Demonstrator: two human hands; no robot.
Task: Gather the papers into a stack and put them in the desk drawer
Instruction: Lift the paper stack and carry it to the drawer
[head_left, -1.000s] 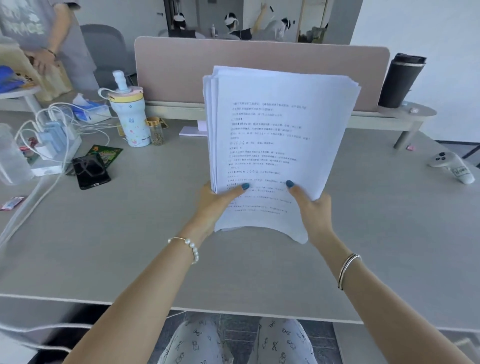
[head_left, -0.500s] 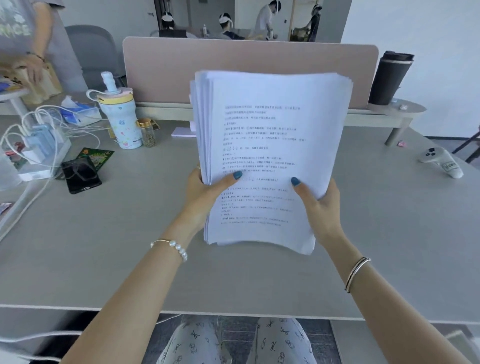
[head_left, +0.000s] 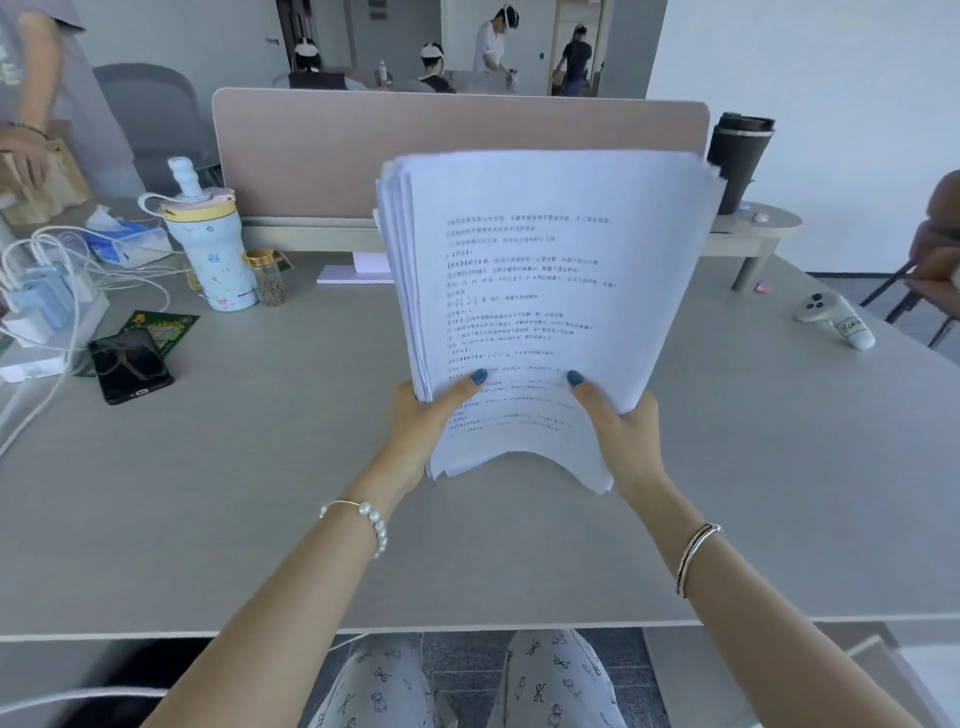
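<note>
Head view shows us holding the stack of papers (head_left: 545, 291) upright above the middle of the desk (head_left: 260, 493), clear of its surface, with the printed face turned toward us. Our left hand (head_left: 421, 431) grips the lower left edge of the stack and our right hand (head_left: 626, 436) grips the lower right edge, each thumb pressed on the front sheet and the other fingers hidden behind. We judge this two-sided hold is meant to square the sheets: the left edges fan out unevenly, and standing the stack on end would let us tap the bottom edge against the desk to align them. The lower edge bows upward between our hands, so the grip squeezes the sheets slightly inward. The long axis of the stack runs nearly vertical, leaning a little away from us, its top edge toward the far edge of the desk and the pink divider (head_left: 457, 150), its bottom edge toward the near edge. No drawer is visible here, so we cannot tell where the stack must go.
</note>
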